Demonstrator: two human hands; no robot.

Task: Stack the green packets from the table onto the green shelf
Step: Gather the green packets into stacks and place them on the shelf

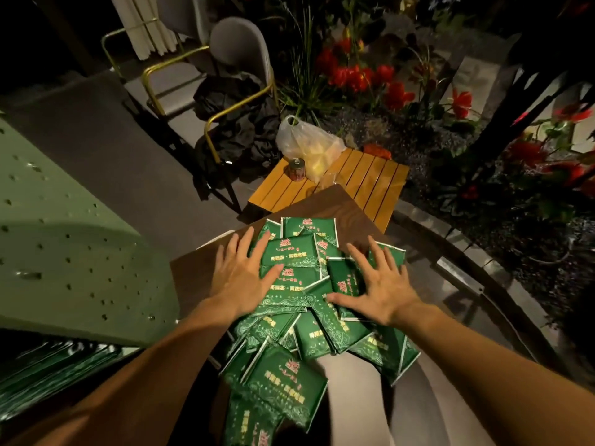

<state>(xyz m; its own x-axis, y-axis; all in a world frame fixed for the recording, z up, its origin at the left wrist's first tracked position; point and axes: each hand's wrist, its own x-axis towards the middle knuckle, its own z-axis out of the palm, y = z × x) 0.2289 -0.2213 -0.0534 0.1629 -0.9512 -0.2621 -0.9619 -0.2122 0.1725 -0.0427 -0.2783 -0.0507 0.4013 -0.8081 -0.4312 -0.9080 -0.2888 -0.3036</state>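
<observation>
Barely started, by the look of it: most green packets [291, 275] lie in a loose heap across the tabletop [190, 272], spilling over its near edge. Your left hand [240, 278] and right hand [380, 284] rest flat, fingers spread, grasping nothing. Packets point every way, no common long axis. The green shelf [64, 252] stands off the left edge, some packets apparently already stacked low.

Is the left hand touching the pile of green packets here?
Touching. The head view shows the left hand lying flat, fingers spread, on the pile of green packets, its fingertips overlapping the top packets with no gap.
</observation>
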